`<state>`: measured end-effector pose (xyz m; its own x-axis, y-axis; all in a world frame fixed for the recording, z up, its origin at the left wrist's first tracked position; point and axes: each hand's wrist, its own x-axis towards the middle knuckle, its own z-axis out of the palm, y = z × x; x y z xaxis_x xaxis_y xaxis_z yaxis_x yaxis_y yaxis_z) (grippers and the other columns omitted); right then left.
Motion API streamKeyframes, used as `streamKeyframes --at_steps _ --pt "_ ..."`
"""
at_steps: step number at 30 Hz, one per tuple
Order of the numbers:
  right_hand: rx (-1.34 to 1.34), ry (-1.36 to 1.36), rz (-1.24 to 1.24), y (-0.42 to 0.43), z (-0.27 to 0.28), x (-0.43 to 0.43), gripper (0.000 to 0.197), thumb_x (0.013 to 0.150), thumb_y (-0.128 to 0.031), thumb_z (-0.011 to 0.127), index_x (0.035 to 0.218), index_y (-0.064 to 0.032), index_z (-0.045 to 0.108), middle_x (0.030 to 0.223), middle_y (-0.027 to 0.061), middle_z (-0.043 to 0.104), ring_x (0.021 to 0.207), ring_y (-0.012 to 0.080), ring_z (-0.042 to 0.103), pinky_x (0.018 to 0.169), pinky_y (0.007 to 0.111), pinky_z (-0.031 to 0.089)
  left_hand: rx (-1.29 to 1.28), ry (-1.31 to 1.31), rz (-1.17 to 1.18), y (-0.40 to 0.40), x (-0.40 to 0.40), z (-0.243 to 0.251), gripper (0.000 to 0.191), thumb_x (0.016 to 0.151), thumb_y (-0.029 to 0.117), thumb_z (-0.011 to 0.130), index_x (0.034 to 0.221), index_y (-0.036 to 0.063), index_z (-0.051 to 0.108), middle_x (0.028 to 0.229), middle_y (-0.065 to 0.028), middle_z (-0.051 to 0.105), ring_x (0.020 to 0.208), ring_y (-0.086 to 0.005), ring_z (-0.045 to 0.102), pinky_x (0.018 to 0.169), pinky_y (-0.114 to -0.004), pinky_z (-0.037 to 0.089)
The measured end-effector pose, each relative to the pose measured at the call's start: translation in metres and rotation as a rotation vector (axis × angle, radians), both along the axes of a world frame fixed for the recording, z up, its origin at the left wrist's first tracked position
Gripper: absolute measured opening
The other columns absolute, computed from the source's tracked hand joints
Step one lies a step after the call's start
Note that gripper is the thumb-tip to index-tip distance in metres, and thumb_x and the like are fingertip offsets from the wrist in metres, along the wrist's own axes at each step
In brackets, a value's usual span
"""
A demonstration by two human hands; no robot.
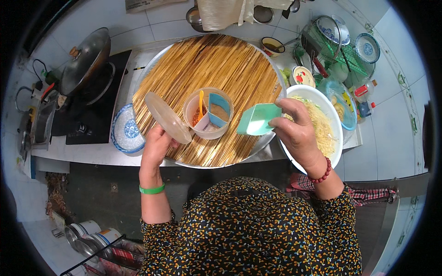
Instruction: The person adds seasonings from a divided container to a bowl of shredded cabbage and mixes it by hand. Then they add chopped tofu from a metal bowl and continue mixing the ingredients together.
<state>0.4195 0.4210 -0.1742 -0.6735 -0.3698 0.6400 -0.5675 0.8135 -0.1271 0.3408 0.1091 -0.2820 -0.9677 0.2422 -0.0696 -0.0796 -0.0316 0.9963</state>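
Observation:
My left hand (158,142) holds a round translucent plastic lid (168,117) tilted on its edge, left of a round seasoning box (208,132). Inside that box are a blue compartment (219,99) of brown powder, red chili flakes (198,118) with an orange spoon (201,103), and a pale compartment. Between the thumb and fingers of my right hand (296,129) is a green plastic compartment (259,119) with white grains in it. It is held above the right part of a round mat of stalks (203,65). Under my right hand stands a white bowl (336,127) of pale shreds (319,120).
At the left a lidded wok (86,62) stands on a black cooktop (93,127). Blue-patterned plates (129,132) lie beside the mat. Behind the white bowl are a flowered enamel bowl (272,46), a green dish rack (355,63) and a blue basin (350,114).

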Motion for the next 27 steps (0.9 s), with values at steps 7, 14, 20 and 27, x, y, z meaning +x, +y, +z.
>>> streamKeyframes --at_steps 7,14,20,27 --pt "-0.061 -0.080 -0.028 0.008 -0.009 0.005 0.025 0.060 0.004 0.071 0.081 -0.0049 0.062 0.107 0.0140 0.056 0.100 0.0327 0.055 0.081 0.038 0.049 -0.311 1.149 0.247 0.003 0.015 0.115 0.033 0.087 0.032 0.059 0.095 0.0002 0.063 0.099 -0.0144 0.061 0.095 -0.0286 0.057 0.085 -0.038 0.044" --pt "-0.129 -0.100 -0.076 0.014 -0.012 0.012 0.025 0.060 0.005 0.071 0.081 -0.0044 0.062 0.107 0.0137 0.056 0.101 0.0324 0.055 0.083 0.038 0.049 -0.700 0.849 -0.503 0.004 -0.013 0.166 0.019 0.080 0.016 0.062 0.082 -0.0024 0.059 0.083 -0.0140 0.060 0.077 -0.0296 0.059 0.072 -0.033 0.047" --pt "-0.074 -0.109 -0.179 0.018 -0.010 0.011 0.022 0.062 0.004 0.070 0.080 -0.0037 0.061 0.107 0.0134 0.056 0.099 0.0317 0.055 0.083 0.039 0.048 -0.699 0.752 -0.533 0.002 -0.045 0.187 0.017 0.080 0.012 0.059 0.082 -0.0047 0.058 0.084 -0.0123 0.061 0.078 -0.0228 0.059 0.073 -0.032 0.047" --pt "-0.066 -0.109 -0.225 0.027 -0.033 -0.031 0.020 0.065 0.003 0.069 0.080 -0.0036 0.059 0.104 0.0134 0.056 0.096 0.0326 0.055 0.081 0.039 0.048 -0.214 0.529 0.105 -0.033 -0.048 0.127 0.016 0.088 0.004 0.048 0.095 -0.0004 0.061 0.103 -0.0065 0.061 0.094 -0.0137 0.056 0.087 -0.029 0.043"
